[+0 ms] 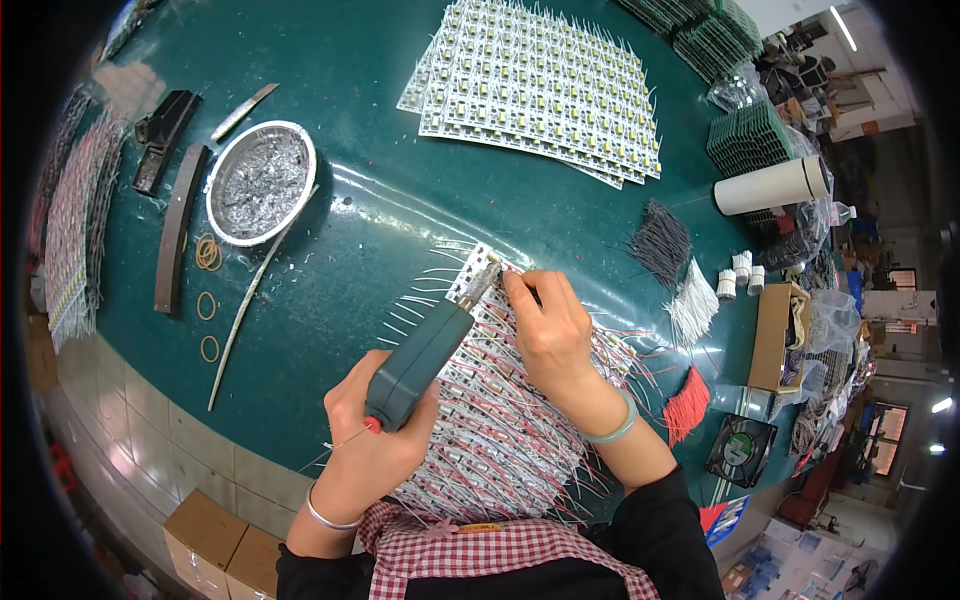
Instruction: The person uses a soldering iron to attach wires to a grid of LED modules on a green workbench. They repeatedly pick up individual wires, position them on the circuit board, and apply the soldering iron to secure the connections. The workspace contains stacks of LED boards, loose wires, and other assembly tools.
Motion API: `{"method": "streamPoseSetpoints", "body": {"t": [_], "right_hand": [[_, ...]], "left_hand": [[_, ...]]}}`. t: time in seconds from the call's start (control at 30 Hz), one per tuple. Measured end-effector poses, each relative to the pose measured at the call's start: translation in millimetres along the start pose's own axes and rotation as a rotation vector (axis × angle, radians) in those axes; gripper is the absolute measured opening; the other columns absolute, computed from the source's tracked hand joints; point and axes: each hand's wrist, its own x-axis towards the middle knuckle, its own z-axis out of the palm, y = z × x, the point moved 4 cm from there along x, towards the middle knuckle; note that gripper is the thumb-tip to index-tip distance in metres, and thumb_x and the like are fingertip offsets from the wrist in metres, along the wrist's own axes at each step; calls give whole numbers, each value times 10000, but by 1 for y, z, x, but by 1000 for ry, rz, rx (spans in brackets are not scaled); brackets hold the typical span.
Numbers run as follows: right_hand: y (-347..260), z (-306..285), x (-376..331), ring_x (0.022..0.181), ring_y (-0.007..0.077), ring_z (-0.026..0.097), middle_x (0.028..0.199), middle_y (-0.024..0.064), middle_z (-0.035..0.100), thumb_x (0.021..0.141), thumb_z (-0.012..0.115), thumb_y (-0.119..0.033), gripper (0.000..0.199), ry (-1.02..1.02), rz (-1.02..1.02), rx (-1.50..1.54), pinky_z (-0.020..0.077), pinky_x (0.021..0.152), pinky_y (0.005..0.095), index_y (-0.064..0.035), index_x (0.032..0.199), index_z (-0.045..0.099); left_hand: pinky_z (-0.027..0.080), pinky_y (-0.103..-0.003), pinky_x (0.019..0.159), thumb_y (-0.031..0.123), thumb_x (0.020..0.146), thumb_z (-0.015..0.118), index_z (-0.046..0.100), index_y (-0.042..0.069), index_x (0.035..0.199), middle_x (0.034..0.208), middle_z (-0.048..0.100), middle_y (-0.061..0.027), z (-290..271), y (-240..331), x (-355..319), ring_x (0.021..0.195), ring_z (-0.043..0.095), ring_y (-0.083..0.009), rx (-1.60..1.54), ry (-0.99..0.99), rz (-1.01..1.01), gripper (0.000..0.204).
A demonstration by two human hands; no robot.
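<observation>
My left hand [378,440] is wrapped round a dark green soldering gun [415,362]. Solder wire runs into its red rear end. The metal tip reaches the upper end of a white circuit board panel [500,425], which lies in front of me with many red and white wires sticking out of it. Right beside that tip, my right hand [555,335] is closed in a pinch at the board's upper edge. Whatever is between its fingertips is too small to make out.
Stacked bare panels [540,95] lie at the far side. To the left are a bowl of solder scraps [262,185], a brown bar [180,230] and rubber bands [208,252]. At right are black wires [660,243], white wires [692,305], red wires [686,405] and a fan [741,450].
</observation>
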Motion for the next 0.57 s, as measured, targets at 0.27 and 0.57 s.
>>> {"method": "streamPoseSetpoints", "body": {"t": [0.27, 0.57], "right_hand": [[0, 0, 0, 805, 262, 586, 915, 122, 574, 705, 630, 13, 338, -7, -4, -14, 503, 621, 335, 57, 1040, 635], [2, -2, -1, 805, 264, 581, 912, 129, 566, 699, 621, 32, 353, -3, -2, -21, 499, 635, 329, 68, 1050, 632]], "left_hand": [[477, -297, 577, -8, 778, 722, 617, -19, 871, 769, 642, -122, -1, 2, 1, 626, 622, -159, 43, -19, -4, 142], [508, -274, 661, 16, 850, 722, 647, -31, 1048, 860, 671, -34, -49, 15, -12, 739, 628, -119, 205, 431, 74, 217]]}}
